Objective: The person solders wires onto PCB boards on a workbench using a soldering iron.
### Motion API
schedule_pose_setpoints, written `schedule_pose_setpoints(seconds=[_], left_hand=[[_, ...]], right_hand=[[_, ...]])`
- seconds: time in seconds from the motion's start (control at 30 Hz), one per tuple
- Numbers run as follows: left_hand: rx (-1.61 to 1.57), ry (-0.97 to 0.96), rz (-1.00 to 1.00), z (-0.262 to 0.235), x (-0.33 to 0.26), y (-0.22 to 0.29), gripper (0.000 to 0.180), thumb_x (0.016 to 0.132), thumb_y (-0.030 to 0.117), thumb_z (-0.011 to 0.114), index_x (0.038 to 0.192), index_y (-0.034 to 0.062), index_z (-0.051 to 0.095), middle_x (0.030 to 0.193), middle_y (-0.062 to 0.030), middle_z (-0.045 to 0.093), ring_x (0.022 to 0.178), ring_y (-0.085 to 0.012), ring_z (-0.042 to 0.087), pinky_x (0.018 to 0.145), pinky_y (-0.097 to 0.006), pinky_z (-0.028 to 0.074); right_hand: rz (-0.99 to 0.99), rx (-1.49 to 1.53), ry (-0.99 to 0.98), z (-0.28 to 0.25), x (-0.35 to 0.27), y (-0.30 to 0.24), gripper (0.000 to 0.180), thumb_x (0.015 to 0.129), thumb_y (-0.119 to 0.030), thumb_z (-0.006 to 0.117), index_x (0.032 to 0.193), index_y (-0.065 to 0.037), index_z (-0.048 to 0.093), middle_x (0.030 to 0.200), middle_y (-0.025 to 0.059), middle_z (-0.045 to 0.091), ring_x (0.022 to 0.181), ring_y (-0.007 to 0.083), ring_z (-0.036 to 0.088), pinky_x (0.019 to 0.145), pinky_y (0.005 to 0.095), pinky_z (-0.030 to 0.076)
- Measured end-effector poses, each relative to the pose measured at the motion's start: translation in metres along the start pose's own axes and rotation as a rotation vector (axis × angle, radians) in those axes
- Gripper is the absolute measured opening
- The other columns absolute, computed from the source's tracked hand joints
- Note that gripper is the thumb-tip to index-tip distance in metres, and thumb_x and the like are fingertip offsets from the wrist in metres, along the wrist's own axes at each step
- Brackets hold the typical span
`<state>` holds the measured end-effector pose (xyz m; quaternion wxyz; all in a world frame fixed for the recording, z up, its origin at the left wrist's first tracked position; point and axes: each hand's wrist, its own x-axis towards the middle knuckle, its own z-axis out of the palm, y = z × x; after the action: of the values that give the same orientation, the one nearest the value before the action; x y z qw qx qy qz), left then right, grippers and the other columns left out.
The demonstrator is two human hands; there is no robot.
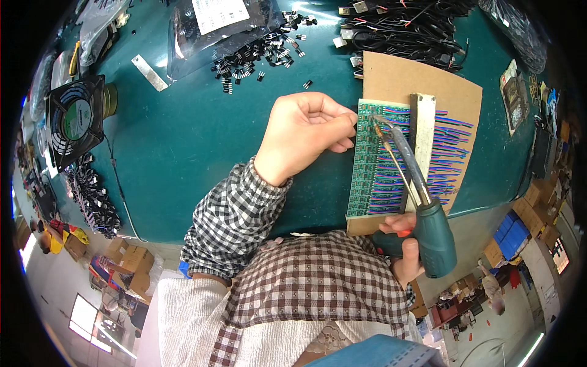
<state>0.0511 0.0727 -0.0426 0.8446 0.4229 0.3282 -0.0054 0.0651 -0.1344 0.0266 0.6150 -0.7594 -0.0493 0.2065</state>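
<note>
A green pistol-shaped soldering gun (pixel 438 241) is in my right hand (pixel 405 254), its fingers wrapped round the handle. The gun's long metal tip reaches up and left to the top of a green circuit board panel (pixel 362 177). My left hand (pixel 312 125) is pinched closed at the panel's upper left edge; whatever sits between the fingertips is too small or hidden to make out. Rows of purple and blue wires (pixel 449 156) run right from the panel, under a pale metal bar (pixel 423 131). Panel and bar lie on a brown cardboard sheet (pixel 422 76).
Loose black three-legged components (pixel 251 61) lie at the back beside a plastic bag (pixel 208 43). Bundled black cables (pixel 403 27) are piled behind the cardboard. On the left stand a black fan (pixel 76 122) and a heap of small connectors (pixel 92 196). A metal strip (pixel 150 73) lies nearby.
</note>
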Motion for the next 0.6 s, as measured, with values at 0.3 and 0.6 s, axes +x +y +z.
schedule_pose_setpoints(seconds=[0.3, 0.6], left_hand=[[0.028, 0.007, -0.04, 0.0, -0.003, 0.005, 0.013, 0.075, 0.005, 0.06, 0.083, -0.0052, 0.058, 0.074, -0.0082, 0.06, 0.061, -0.0101, 0.059, 0.056, -0.019, 0.05], [1.006, 0.419, 0.671, -0.014, -0.009, 0.018, 0.018, 0.069, 0.002, 0.063, 0.085, 0.0, 0.056, 0.075, -0.0067, 0.051, 0.055, -0.0115, 0.051, 0.051, -0.022, 0.044]], right_hand=[[-0.045, 0.119, 0.046, -0.009, 0.001, 0.002, 0.046, 0.075, -0.035, 0.058, 0.092, 0.005, 0.046, 0.075, 0.0117, 0.05, 0.069, 0.0222, 0.053, 0.053, 0.0308, 0.052], [-0.056, 0.288, -0.005, -0.027, 0.004, 0.009, 0.043, 0.078, -0.032, 0.055, 0.099, 0.003, 0.043, 0.077, 0.0103, 0.049, 0.074, 0.0223, 0.053, 0.056, 0.0319, 0.052]])
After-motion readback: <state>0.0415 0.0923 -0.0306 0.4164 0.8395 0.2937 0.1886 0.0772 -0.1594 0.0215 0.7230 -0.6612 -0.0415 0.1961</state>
